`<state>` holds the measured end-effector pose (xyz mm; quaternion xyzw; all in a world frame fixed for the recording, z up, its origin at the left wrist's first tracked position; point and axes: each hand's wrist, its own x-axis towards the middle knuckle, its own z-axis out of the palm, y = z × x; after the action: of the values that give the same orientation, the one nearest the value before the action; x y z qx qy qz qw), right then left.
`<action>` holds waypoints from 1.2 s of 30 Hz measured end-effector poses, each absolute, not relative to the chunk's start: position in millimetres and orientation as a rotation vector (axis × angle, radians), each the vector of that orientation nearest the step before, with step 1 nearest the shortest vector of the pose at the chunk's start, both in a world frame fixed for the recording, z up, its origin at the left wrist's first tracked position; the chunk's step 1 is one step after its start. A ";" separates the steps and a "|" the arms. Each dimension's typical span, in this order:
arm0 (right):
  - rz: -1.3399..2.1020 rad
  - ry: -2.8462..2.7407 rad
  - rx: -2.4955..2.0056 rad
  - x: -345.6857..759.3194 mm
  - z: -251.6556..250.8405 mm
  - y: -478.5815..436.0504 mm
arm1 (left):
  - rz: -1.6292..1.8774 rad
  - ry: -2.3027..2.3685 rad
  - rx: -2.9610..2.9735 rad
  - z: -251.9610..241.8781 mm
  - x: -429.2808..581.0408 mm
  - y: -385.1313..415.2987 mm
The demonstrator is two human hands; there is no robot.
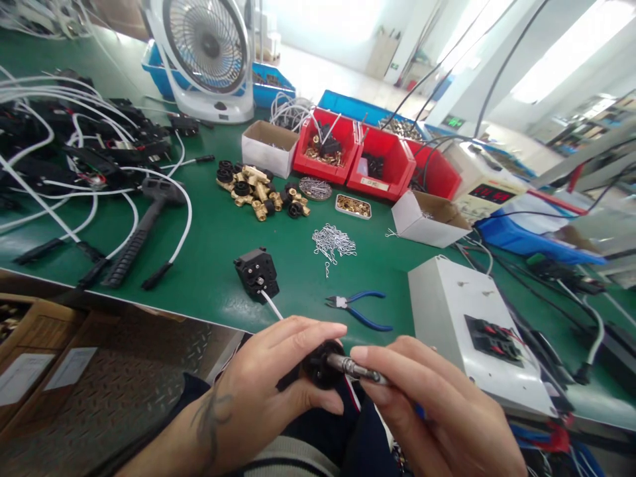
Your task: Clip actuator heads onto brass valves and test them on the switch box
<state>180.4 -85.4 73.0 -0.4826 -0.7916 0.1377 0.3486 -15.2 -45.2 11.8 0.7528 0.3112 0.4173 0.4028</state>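
My left hand point(271, 377) is closed round a small black round part point(320, 364) with red and white wires hanging under it. My right hand point(427, 404) grips a metal-shafted tool point(355, 369) whose tip is pushed into that part. Both hands hover over my lap, just in front of the green table's edge. A black housing point(257, 271) with a white wire lies on the table beyond my left hand. Blue-handled pliers point(360, 308) lie beyond my right hand.
A white box with black sockets point(472, 331) sits at right. Brass fittings point(258, 189), a pile of wire clips point(332, 242), red bins point(377, 162), cardboard boxes, a white fan point(206, 56) and tangled black-and-white cables point(74, 152) cover the green table point(209, 258). Cartons stand on the floor at left.
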 end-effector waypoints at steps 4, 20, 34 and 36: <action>0.312 -2.145 -1.207 185.4 73.8 -83.9 | 1.043 0.773 1.873 11.9 -14.5 -46.5; 0.160 -2.263 -1.276 177.5 72.4 -79.3 | 1.090 0.841 2.052 25.0 -9.5 -47.8; 0.130 -1.683 -1.313 194.3 59.6 -65.1 | 1.195 0.856 1.937 22.7 -11.6 -42.6; 0.056 -1.572 -1.557 204.8 42.3 -45.4 | 1.175 0.822 1.857 21.1 -13.1 -43.4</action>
<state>204.8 -45.4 42.3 -0.6292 -0.6351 0.0227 0.4476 -13.1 -43.4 21.1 0.7299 0.3228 0.4618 0.3871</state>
